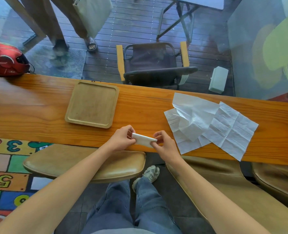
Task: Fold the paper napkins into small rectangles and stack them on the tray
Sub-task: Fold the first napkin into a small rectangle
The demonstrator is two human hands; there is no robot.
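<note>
A white paper napkin (pixel 143 140), folded into a small rectangle, is held just above the near edge of the wooden counter (pixel 38 119). My left hand (pixel 122 138) pinches its left end and my right hand (pixel 165 143) pinches its right end. A square wooden tray (pixel 92 103) lies on the counter to the left and farther back, with nothing on it. Unfolded white napkins (pixel 190 119) lie overlapping on the counter to the right, one creased sheet (pixel 232 130) spread flat over the others' edge.
A red helmet (pixel 6 59) sits at the counter's far left end. Tan stools (pixel 84 164) stand under the near edge. Behind glass beyond the counter are a folding chair (pixel 153 63), a white box (pixel 218 80) and a person's legs (pixel 60 31).
</note>
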